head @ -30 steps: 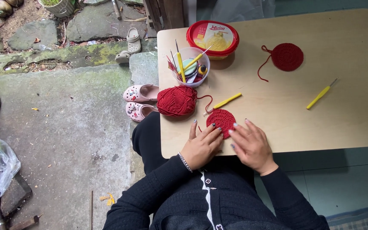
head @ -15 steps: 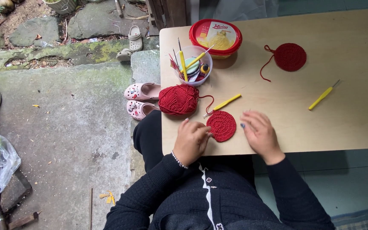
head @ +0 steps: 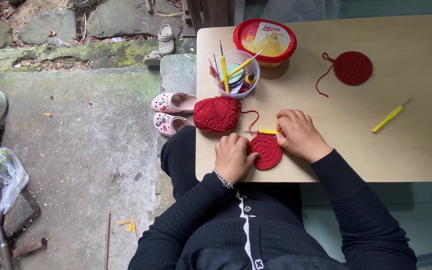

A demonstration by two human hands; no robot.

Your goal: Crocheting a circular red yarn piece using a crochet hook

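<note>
Up top, red-lidded round tub [head: 264, 42], yellow label, beside clear cup [head: 237, 74]

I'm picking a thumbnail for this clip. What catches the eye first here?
The red yarn ball on the table's near-left corner, and the red crochet disc beside it. The left hand rests on the disc; the right hand grips a yellow hook at its top edge.

The left hand [head: 233, 157] lies palm down, fingers loosely curled, at lower centre. The right hand [head: 300, 134] sits just right of it, fingers curled closed, black-sleeved forearms angling downward.
</note>
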